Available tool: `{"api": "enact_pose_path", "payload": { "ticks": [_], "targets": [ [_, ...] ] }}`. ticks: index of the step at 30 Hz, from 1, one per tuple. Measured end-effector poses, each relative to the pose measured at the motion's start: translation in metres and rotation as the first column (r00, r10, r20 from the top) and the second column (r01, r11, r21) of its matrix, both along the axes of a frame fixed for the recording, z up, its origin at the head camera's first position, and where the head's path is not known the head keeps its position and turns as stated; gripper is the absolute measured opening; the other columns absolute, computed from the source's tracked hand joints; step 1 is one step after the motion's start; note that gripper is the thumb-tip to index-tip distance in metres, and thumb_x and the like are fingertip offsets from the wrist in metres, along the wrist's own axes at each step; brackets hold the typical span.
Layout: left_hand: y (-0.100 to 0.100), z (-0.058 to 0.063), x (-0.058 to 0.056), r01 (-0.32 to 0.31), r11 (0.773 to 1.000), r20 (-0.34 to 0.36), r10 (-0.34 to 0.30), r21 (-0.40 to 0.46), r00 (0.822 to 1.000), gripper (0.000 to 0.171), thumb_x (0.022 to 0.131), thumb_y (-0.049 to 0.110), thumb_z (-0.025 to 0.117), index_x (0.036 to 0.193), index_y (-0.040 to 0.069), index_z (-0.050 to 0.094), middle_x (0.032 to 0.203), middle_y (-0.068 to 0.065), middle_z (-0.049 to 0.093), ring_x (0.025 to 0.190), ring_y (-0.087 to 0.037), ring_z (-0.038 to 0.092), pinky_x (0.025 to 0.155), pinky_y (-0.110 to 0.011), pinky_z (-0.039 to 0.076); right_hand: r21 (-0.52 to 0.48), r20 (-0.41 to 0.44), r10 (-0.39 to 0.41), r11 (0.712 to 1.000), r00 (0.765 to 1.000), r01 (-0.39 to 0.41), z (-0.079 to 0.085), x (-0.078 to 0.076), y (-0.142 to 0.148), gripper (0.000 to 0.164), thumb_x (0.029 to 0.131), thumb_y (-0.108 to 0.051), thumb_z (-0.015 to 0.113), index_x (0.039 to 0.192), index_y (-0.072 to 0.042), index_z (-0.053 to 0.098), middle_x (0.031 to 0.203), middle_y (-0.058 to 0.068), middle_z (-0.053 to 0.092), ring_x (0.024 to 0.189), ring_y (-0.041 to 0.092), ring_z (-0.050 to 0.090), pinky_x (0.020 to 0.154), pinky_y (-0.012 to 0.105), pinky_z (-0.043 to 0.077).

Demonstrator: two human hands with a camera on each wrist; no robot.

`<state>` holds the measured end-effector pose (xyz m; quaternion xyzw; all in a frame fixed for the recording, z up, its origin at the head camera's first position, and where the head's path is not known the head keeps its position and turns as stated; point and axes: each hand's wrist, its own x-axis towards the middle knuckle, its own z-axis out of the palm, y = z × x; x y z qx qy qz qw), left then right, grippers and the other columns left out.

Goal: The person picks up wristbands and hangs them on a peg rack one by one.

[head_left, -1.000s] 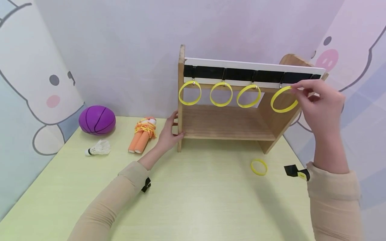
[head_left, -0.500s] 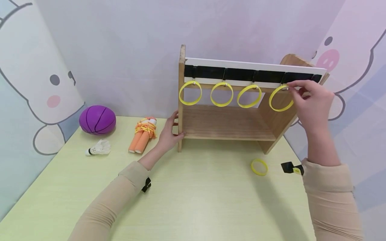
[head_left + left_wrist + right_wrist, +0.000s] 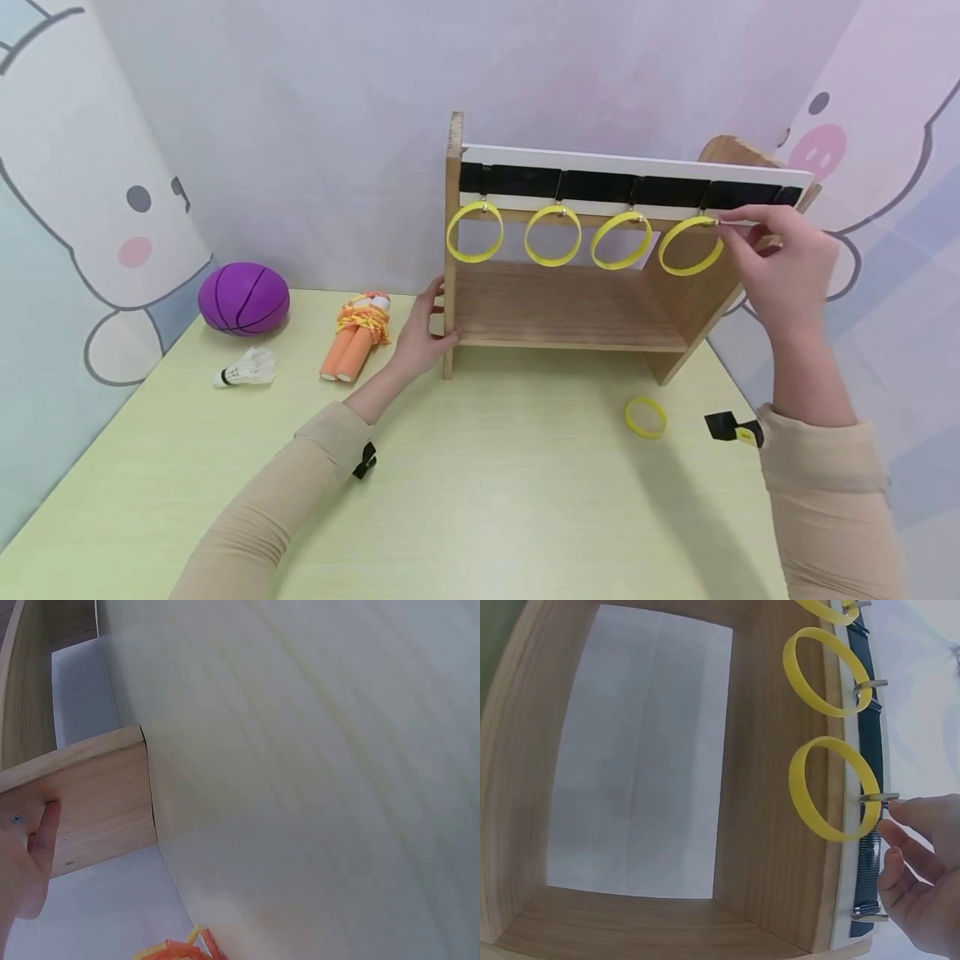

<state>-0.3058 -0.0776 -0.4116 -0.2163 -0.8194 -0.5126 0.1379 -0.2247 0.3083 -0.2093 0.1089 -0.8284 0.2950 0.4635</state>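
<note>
Several yellow rings hang in a row from metal hooks on the upper board of a small wooden shelf. The rightmost hanging ring loops over its hook, seen closely in the right wrist view. My right hand is beside that ring, its thumb and forefinger pinching the hook's tip. My left hand grips the shelf's left side panel, thumb at the front edge and fingers on the outer face. Another yellow ring lies flat on the table below the shelf's right side.
A purple ball, a white shuttlecock and an orange foam-handled bundle stand on the table to the left. Printed cloth walls close in behind and on both sides. A bare hook sits at the shelf's right end.
The rightmost ring has moved left, out of my right fingertips and onto its hook. My right hand has shifted slightly left overall. My left hand stays on the shelf.
</note>
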Motion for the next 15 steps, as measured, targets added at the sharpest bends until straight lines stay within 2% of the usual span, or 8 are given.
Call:
{"api": "enact_pose_path", "payload": {
  "ticks": [4,9,12,15],
  "targets": [
    [0.000,0.000,0.000,-0.002,1.000,0.001,0.002,0.001,1.000,0.091,0.081,0.009,0.069,0.151,0.028,0.014,0.145,-0.010,0.031,0.117,-0.029,0.049,0.070,-0.037,0.059,0.021,-0.032,0.030,0.999,0.999,-0.029,-0.003,0.007,0.002,0.020,0.084,-0.013,0.069,0.101,-0.003,0.073,0.080,-0.030,0.053,0.072,-0.007,0.046,0.062,0.008,0.039],
    [0.000,0.000,0.001,-0.009,1.000,0.012,0.009,-0.009,1.000,0.091,0.081,0.011,0.070,0.151,0.030,0.014,0.146,-0.009,0.031,0.117,-0.028,0.048,0.071,-0.037,0.059,0.038,-0.019,0.084,0.996,0.996,-0.084,-0.012,0.019,0.002,0.018,0.081,-0.002,0.069,0.099,0.003,0.072,0.082,-0.027,0.054,0.074,-0.005,0.047,0.062,0.004,0.040],
    [0.001,0.001,0.001,-0.010,1.000,0.012,0.010,-0.007,1.000,0.091,0.081,0.011,0.070,0.151,0.030,0.014,0.146,-0.009,0.031,0.118,-0.029,0.048,0.070,-0.037,0.059,0.052,-0.003,0.098,0.994,0.995,-0.098,-0.022,0.024,0.003,0.020,0.078,0.004,0.071,0.098,0.002,0.072,0.081,-0.020,0.055,0.075,-0.004,0.048,0.063,0.002,0.040],
    [0.001,0.001,0.001,-0.008,1.000,0.009,0.008,-0.004,1.000,0.091,0.080,0.011,0.070,0.151,0.029,0.015,0.145,-0.010,0.032,0.118,-0.029,0.048,0.070,-0.038,0.059,0.119,-0.006,0.106,0.987,0.994,-0.105,-0.034,0.026,0.007,0.025,0.074,0.007,0.074,0.097,0.000,0.072,0.081,-0.006,0.060,0.076,-0.004,0.048,0.065,0.002,0.040]
  ]
}}
